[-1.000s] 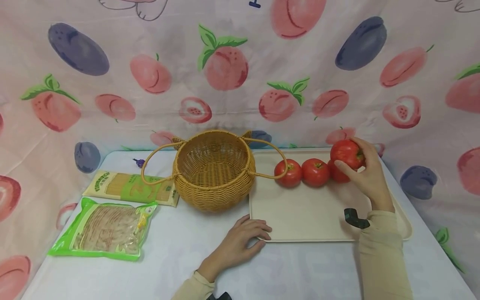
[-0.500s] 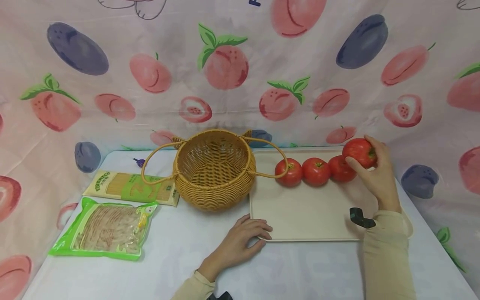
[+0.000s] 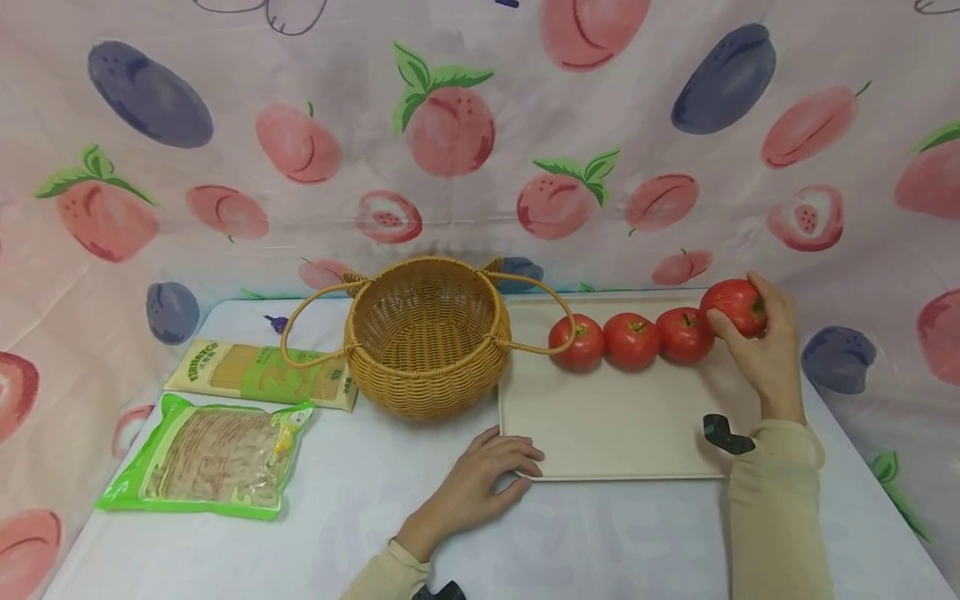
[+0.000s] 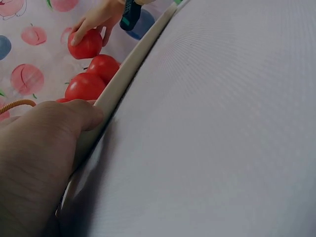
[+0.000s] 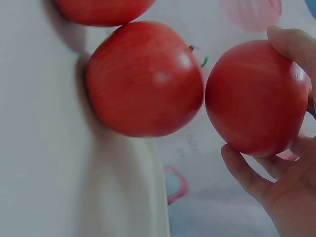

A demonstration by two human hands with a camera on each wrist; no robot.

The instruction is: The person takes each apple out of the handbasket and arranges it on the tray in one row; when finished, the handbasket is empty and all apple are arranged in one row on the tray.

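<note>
My right hand (image 3: 772, 354) grips a red apple (image 3: 731, 305) at the back right of the cream tray (image 3: 622, 429). Fingers and thumb curve round its sides, and in the right wrist view this apple (image 5: 254, 98) hangs raised beside another apple (image 5: 145, 81). Three more red apples sit in a row along the tray's back: a left one (image 3: 576, 343), a middle one (image 3: 632, 340) and a right one (image 3: 684, 335). My left hand (image 3: 483, 479) rests with relaxed fingers on the tray's front left corner. In the left wrist view its thumb (image 4: 86, 114) lies at the tray rim (image 4: 131, 64).
A wicker basket (image 3: 423, 392) with two raised handles stands left of the tray, its right handle reaching over the left apple. Further left lie a noodle packet (image 3: 225, 371) and a green-edged clear food bag (image 3: 217, 458). A fruit-print cloth (image 3: 450, 208) hangs behind the table.
The right hand has carried its apple rightward from above the right apple in the row, which now shows fully. The left hand has stayed at the tray corner.
</note>
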